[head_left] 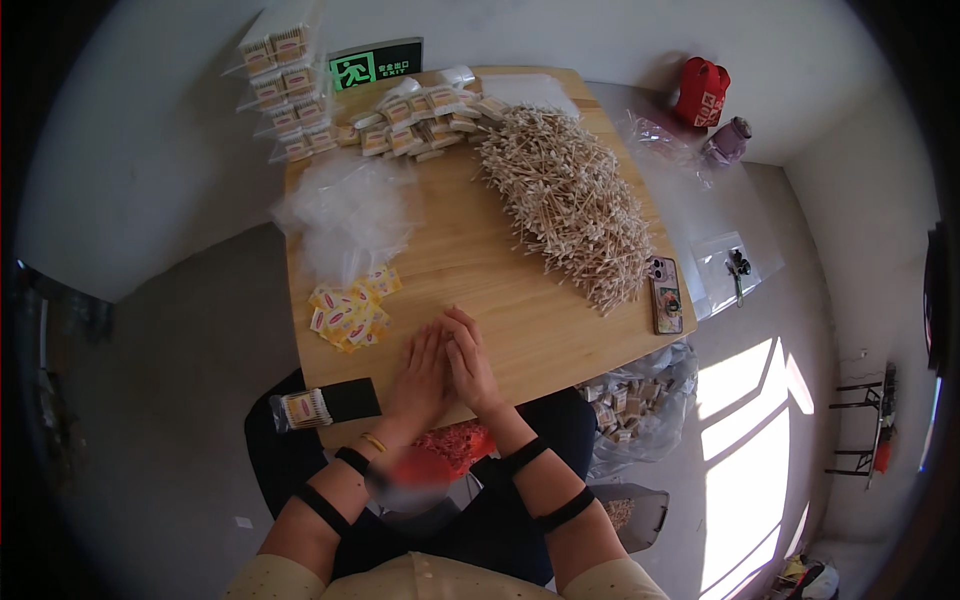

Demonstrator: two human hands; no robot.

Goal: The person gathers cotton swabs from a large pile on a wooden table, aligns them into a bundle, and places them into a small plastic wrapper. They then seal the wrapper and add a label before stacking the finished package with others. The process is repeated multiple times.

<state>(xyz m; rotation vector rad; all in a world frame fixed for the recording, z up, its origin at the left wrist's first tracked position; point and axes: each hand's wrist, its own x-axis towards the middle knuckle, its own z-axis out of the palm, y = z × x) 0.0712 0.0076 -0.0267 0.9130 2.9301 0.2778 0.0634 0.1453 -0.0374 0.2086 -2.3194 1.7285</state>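
Cream shirt cloth (pixel 430 578) spans the lower edge. Left of centre, yellow-and-white paper slips (pixel 350 315) lie in a loose, overlapping pile. At centre, the left hand (pixel 422 375) and right hand (pixel 470 362) touch each other over the wooden table (pixel 450 260), fingers loosely extended. Upper right, white-tipped, pale-stemmed cotton swabs (pixel 570 200) form a tangled heap.
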